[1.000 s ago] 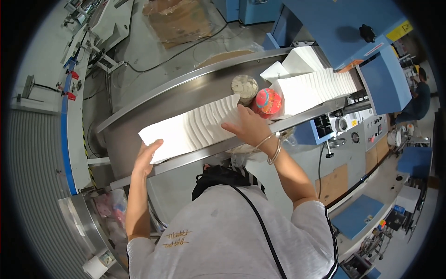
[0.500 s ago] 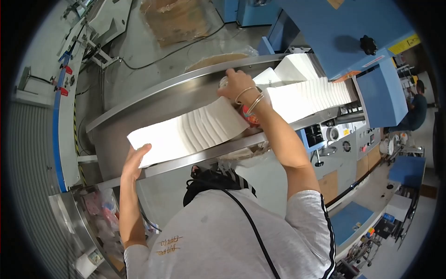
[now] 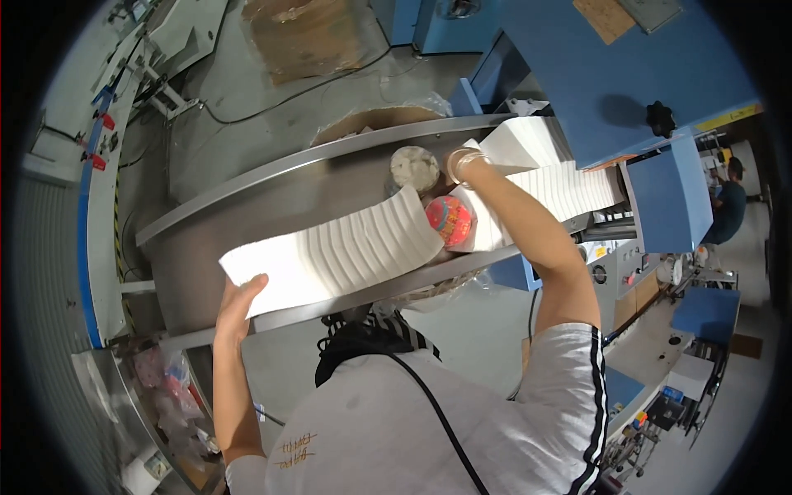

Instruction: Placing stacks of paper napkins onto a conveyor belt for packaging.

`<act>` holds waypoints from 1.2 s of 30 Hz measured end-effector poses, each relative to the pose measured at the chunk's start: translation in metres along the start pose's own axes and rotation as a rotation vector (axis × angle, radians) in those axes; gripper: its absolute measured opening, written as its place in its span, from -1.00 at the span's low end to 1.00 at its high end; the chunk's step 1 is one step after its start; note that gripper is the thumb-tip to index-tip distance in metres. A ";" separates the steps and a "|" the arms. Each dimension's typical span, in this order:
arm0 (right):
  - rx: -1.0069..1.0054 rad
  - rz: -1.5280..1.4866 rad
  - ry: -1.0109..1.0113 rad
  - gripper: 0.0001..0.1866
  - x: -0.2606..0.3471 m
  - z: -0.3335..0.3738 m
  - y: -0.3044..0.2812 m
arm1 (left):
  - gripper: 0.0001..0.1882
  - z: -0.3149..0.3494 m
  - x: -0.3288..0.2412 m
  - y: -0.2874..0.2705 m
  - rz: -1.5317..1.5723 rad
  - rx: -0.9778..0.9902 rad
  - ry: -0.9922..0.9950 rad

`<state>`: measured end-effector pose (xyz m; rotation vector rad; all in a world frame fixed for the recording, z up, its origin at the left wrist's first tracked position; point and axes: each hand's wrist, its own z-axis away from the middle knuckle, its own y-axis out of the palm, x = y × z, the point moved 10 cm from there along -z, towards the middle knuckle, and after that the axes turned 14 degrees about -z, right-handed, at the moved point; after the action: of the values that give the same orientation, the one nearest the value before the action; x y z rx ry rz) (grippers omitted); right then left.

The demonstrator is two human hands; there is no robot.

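A long row of white folded paper sheets [image 3: 330, 256] stands on edge in a metal trough [image 3: 198, 272]. My left hand [image 3: 239, 304] presses against its left end, thumb on the near face and the other fingers hidden behind the paper. At its right end sit a round, red patterned object [image 3: 450, 220] and a greyish-white, round-topped block [image 3: 414, 168]. Farther right, a second row of white folded sheets [image 3: 557, 191] runs to the blue machine. My right hand [image 3: 455, 163] reaches to the left end of that second row; its fingers are hidden below the bangles.
The blue machine [image 3: 594, 82] with a black knob [image 3: 660, 120] overhangs the trough's right end. A metal rim [image 3: 330, 153] bounds its far side. A large plastic-wrapped brown carton [image 3: 305, 37] lies on the floor beyond. Another person [image 3: 728, 202] is at the far right.
My right hand has moved right, off the round-topped block, uncovering it and the red object. The left hand keeps its place at the row's end.
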<state>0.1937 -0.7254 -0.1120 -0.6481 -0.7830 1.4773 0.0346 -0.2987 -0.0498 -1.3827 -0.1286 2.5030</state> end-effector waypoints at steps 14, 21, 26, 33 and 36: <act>-0.151 -0.283 0.005 -0.69 -0.037 0.032 -0.047 | -0.07 -0.002 -0.005 -0.005 -0.006 -0.049 -0.028; 0.065 -0.094 0.100 -0.58 0.009 0.003 -0.008 | -0.07 0.001 -0.003 -0.002 0.009 -0.034 -0.013; -0.337 -0.200 -0.052 -0.64 -0.016 0.012 -0.050 | -0.06 0.006 -0.005 -0.005 -0.002 -0.089 0.000; -0.185 -1.163 -0.192 -0.83 -0.092 0.062 -0.056 | -0.01 0.006 -0.015 -0.006 -0.011 -0.100 -0.001; -0.295 -1.036 -0.103 -0.84 -0.088 0.081 -0.066 | -0.01 0.006 -0.016 -0.004 0.016 -0.076 -0.005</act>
<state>0.1755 -0.8212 -0.0159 -0.2790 -1.1874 0.4503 0.0387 -0.2988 -0.0331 -1.4124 -0.2161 2.5389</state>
